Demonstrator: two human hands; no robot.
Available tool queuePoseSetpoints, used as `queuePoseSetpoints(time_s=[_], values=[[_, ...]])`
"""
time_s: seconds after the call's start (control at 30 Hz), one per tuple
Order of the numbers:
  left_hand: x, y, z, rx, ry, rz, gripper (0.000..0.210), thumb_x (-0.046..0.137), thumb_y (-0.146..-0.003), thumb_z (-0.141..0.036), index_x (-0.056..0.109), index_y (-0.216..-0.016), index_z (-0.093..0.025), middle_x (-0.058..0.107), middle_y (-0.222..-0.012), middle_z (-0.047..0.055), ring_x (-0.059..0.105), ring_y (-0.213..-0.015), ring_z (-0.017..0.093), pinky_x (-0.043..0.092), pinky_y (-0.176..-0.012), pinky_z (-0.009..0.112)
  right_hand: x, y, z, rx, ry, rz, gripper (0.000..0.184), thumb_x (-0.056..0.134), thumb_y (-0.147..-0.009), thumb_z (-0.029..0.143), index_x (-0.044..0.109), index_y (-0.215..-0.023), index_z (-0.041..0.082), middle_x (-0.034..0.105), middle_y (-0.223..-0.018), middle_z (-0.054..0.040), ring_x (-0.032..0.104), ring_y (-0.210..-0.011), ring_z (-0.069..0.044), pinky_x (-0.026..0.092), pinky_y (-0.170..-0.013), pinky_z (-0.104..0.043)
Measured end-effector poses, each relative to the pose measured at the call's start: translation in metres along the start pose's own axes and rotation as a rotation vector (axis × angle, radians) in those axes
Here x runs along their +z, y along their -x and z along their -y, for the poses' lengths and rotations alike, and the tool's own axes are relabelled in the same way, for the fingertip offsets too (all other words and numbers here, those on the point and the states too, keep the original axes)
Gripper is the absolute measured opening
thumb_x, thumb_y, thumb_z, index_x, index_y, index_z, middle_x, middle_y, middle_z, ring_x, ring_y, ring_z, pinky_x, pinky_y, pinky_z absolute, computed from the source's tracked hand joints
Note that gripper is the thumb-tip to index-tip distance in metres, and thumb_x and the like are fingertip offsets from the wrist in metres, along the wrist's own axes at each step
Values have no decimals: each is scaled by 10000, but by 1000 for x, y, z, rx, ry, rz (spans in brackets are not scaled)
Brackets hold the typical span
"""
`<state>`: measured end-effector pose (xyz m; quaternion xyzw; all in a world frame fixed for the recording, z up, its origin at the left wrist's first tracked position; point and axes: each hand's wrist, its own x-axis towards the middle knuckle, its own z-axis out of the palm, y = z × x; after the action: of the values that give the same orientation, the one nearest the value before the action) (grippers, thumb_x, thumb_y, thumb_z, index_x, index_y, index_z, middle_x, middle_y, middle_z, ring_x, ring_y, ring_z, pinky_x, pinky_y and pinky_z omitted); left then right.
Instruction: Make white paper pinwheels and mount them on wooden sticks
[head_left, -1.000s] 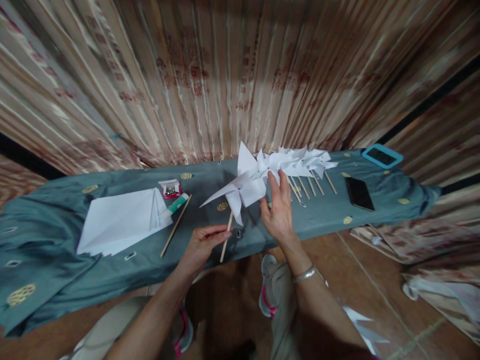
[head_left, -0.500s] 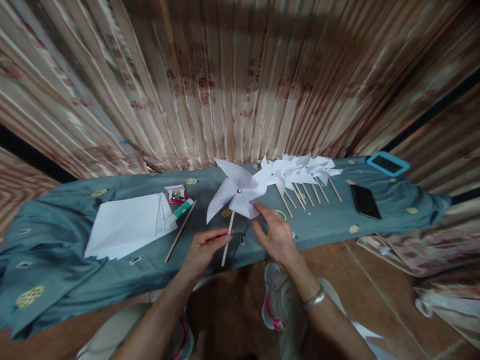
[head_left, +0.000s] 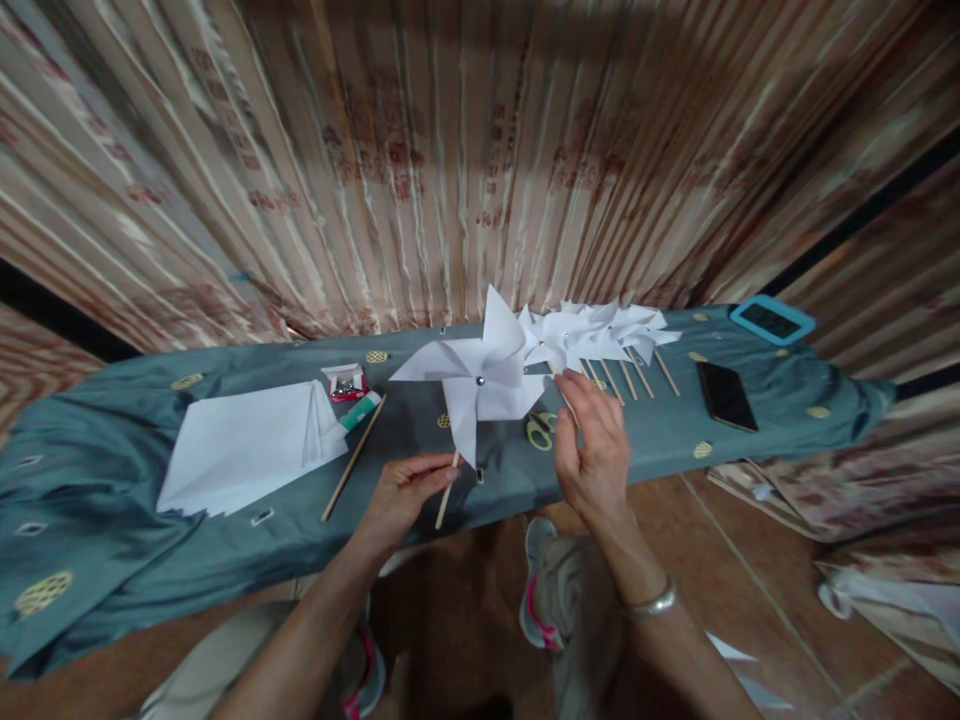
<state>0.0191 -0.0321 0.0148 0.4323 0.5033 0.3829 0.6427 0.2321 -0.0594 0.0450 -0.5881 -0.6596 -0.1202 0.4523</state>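
A white paper pinwheel [head_left: 499, 385] with a shiny pin at its centre stands upright over the table. My left hand [head_left: 409, 490] pinches its thin wooden stick [head_left: 444, 505] just below the blades. At the pinwheel's right side is my right hand [head_left: 596, 445], fingers bent and thumb apart, holding nothing. Its fingertips are close to the tip of one blade; whether they touch it I cannot tell. Beneath, a pair of scissors with yellow-green handles [head_left: 538, 432] lies partly hidden by the pinwheel and my right hand.
Several finished pinwheels [head_left: 600, 335] lie in an overlapping row at the right. Leftward are a stack of white paper [head_left: 240, 445], a small red box of pins [head_left: 345, 383], a green glue stick [head_left: 360, 412] and a loose wooden stick [head_left: 354, 460]. A phone [head_left: 726, 396] and a blue-framed device [head_left: 772, 320] lie far right.
The pinwheel's blades have turned on the stick. My right hand has moved right, away from the lower blade, uncovering the scissors' handles. My left hand keeps its hold on the stick.
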Motion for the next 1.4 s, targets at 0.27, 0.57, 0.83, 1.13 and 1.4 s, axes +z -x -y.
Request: queuePoseSetpoints(time_s=[0.27,0.57,0.83,1.13,1.4], values=[[1,0,-1,-1,-34,26,266,829,-500,-356,789,-711,-200,767,-761,73,677,-754,214,509,-775,309,16,12,-15,38,93,180,461,383,-858,68,570,-1264,182,421,-1479,-144,329,-1410,-286,344,-1097,-553],[0,2,-2,-8,-23,28,303,847,-489,-406,783,-696,-194,767,-765,77,681,-766,224,517,-803,333,19,9,-10,350,-437,204,276,534,-872,259,671,-1106,208,649,-1265,-107,597,-1182,-244,461,-1030,-461],[3,4,-2,-17,-41,86,306,839,-481,-396,784,-694,-183,770,-789,64,681,-767,214,519,-790,313,18,-5,-13,979,-1125,2,330,851,-572,405,709,-771,183,702,-665,13,630,-558,-86,545,-546,-196],[3,0,3,17,-21,-3,356,851,-485,-393,791,-770,-189,775,-820,69,676,-777,199,512,-776,296,12,-3,4,1083,-1151,289,354,855,-554,454,694,-667,159,683,-563,-3,590,-482,-70,421,-439,-148],[2,-1,4,125,-59,12,314,820,-553,-384,792,-789,-180,768,-844,71,667,-797,201,516,-766,290,23,11,26,877,-1131,739,390,699,-728,543,699,-725,153,679,-602,1,507,-475,-53,377,-466,-174]])
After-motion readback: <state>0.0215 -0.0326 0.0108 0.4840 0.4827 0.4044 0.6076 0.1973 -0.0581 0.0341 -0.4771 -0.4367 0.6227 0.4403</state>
